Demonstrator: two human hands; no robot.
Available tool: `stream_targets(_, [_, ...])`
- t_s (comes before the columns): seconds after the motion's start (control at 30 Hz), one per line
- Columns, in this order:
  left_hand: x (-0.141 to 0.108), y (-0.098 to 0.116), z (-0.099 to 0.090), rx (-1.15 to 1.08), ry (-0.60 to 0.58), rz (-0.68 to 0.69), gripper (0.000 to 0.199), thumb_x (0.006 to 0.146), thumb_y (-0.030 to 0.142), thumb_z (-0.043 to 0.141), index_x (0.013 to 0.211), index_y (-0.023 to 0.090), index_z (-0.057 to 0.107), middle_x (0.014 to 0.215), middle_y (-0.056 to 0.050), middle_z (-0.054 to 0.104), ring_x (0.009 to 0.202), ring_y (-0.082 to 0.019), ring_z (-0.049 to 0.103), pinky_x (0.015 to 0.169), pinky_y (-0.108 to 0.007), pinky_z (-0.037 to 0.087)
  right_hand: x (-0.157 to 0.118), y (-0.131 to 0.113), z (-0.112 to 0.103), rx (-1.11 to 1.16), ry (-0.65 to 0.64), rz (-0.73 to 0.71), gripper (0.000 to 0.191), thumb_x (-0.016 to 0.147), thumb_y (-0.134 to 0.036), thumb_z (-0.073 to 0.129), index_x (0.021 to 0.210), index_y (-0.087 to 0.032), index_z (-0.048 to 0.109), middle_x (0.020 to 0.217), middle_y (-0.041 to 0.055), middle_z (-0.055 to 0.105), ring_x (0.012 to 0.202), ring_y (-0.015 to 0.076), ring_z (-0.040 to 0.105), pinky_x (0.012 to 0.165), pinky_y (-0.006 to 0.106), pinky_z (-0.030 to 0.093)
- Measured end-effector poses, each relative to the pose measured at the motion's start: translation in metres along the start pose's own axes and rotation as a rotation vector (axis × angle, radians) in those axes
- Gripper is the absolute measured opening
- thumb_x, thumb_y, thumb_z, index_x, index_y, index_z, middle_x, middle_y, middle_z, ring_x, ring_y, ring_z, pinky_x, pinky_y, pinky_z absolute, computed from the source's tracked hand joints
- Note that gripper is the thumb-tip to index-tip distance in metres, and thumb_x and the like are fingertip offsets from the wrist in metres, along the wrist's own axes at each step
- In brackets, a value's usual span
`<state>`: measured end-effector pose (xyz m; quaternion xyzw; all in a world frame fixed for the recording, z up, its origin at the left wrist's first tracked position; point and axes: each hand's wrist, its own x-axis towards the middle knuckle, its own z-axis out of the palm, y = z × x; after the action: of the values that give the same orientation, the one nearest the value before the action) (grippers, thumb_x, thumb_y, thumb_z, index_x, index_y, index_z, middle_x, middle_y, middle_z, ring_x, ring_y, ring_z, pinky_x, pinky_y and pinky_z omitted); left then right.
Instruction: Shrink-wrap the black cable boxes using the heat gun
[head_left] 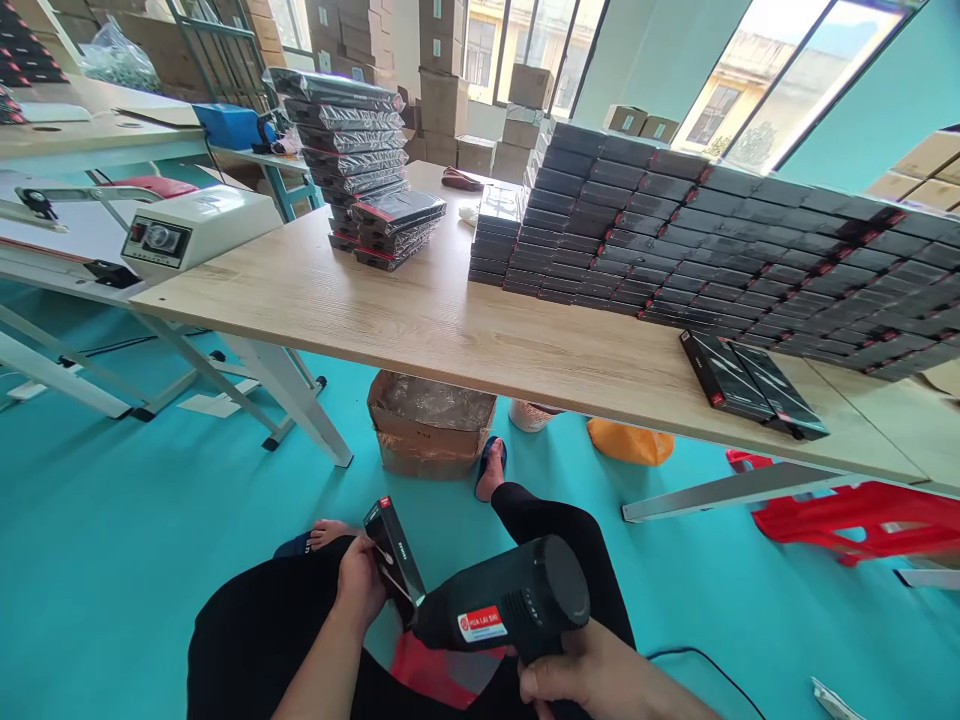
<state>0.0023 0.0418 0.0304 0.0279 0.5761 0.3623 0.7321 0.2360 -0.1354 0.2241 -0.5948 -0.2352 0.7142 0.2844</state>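
Observation:
Above my lap, my left hand (361, 583) grips a slim black box (397, 550) with a red corner and pale printed lines, tilted with its top end away from me. My right hand (562, 672) is wrapped round the handle of a black heat gun (502, 598) bearing a red and white label. The gun's nozzle points left and sits right by the lower end of the box; whether they touch I cannot tell. A dark cord (709, 655) runs over the floor at the right.
On the wooden table (420, 310) stand a long wall of stacked black boxes (720, 240), a shorter pile of film-wrapped boxes (352, 150) and two loose boxes (750, 385). Beneath are a carton (427, 450) of clear film and an orange bag (630, 442). A sealing machine (202, 230) stands left.

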Motion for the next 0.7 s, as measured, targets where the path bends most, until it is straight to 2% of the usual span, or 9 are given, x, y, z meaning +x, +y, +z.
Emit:
stream_targets(0.1, [0.0,0.001,0.0,0.02,0.013,-0.014,0.006,0.063,0.021,0.054,0.068,0.023,0.054,0.05,-0.001,0.054,0.049,-0.024,0.06,0.055,-0.036,0.05,-0.002,0.007,-0.002,-0.032,0.024,0.037,0.014,0.068,-0.027,0.072,0.077,-0.017,0.068,0.062,-0.0004,0.061,0.06,0.0155,0.057,0.061,0.03,0.044])
stream_targets(0.2, [-0.005,0.003,0.003,0.013,-0.024,-0.025,0.002,0.071,0.024,0.055,0.07,0.022,0.056,0.052,-0.001,0.056,0.048,-0.023,0.059,0.053,-0.035,0.049,-0.007,0.012,-0.008,-0.002,0.006,0.043,0.017,0.067,-0.027,0.075,0.08,-0.016,0.071,0.069,0.0014,0.065,0.068,0.0168,0.06,0.067,0.031,0.045])
stream_targets(0.27, [-0.011,0.005,0.006,-0.013,-0.051,-0.027,0.011,0.08,0.031,0.055,0.074,0.022,0.058,0.055,-0.001,0.058,0.05,-0.022,0.061,0.052,-0.033,0.048,-0.011,0.013,-0.013,0.006,0.003,0.033,0.022,0.064,-0.024,0.076,0.084,-0.016,0.073,0.071,0.0013,0.067,0.07,0.0173,0.061,0.069,0.031,0.045])
stream_targets(0.33, [-0.02,0.007,0.008,-0.047,-0.085,-0.036,0.027,0.087,0.047,0.057,0.081,0.021,0.06,0.061,-0.002,0.062,0.055,-0.022,0.064,0.051,-0.031,0.048,-0.011,0.013,-0.021,0.002,0.025,0.049,0.023,0.063,-0.024,0.073,0.084,-0.015,0.071,0.062,0.0003,0.065,0.06,0.016,0.058,0.063,0.03,0.044])
stream_targets(0.43, [-0.031,0.01,0.01,-0.112,-0.2,-0.101,0.049,0.084,0.069,0.057,0.096,0.022,0.064,0.081,-0.009,0.072,0.07,-0.026,0.071,0.051,-0.03,0.047,0.001,0.007,-0.031,0.055,0.073,0.032,0.026,0.065,-0.032,0.069,0.083,-0.014,0.067,0.052,-0.0005,0.061,0.047,0.0134,0.051,0.051,0.028,0.039])
stream_targets(0.5, [-0.034,0.01,0.01,-0.135,-0.308,-0.193,0.052,0.085,0.066,0.057,0.11,0.021,0.064,0.092,-0.013,0.074,0.078,-0.028,0.073,0.051,-0.029,0.047,0.017,0.0,-0.034,0.129,0.138,-0.049,0.031,0.066,-0.036,0.071,0.086,-0.014,0.065,0.06,0.0004,0.063,0.049,0.0133,0.054,0.048,0.027,0.04])
stream_targets(0.57, [-0.034,0.009,0.009,-0.108,-0.42,-0.275,0.053,0.085,0.056,0.062,0.12,0.016,0.064,0.095,-0.016,0.075,0.083,-0.029,0.073,0.055,-0.03,0.05,0.038,-0.01,-0.03,0.193,0.198,-0.129,0.033,0.065,-0.037,0.074,0.087,-0.014,0.064,0.067,0.0003,0.064,0.053,0.0126,0.057,0.049,0.026,0.042])
stream_targets(0.63, [-0.03,0.008,0.008,-0.042,-0.462,-0.255,0.054,0.081,0.047,0.067,0.121,0.012,0.065,0.094,-0.017,0.075,0.085,-0.032,0.074,0.062,-0.036,0.054,0.055,-0.023,-0.022,0.225,0.197,-0.171,0.032,0.068,-0.038,0.071,0.088,-0.015,0.063,0.07,-0.0013,0.063,0.056,0.011,0.057,0.052,0.025,0.045])
stream_targets(0.7, [-0.026,0.007,0.006,0.013,-0.424,-0.164,0.053,0.076,0.045,0.069,0.117,0.013,0.068,0.092,-0.017,0.076,0.086,-0.036,0.074,0.066,-0.044,0.057,0.063,-0.034,-0.014,0.226,0.132,-0.174,0.031,0.065,-0.034,0.073,0.087,-0.014,0.065,0.07,-0.0002,0.065,0.055,0.0119,0.058,0.052,0.026,0.046])
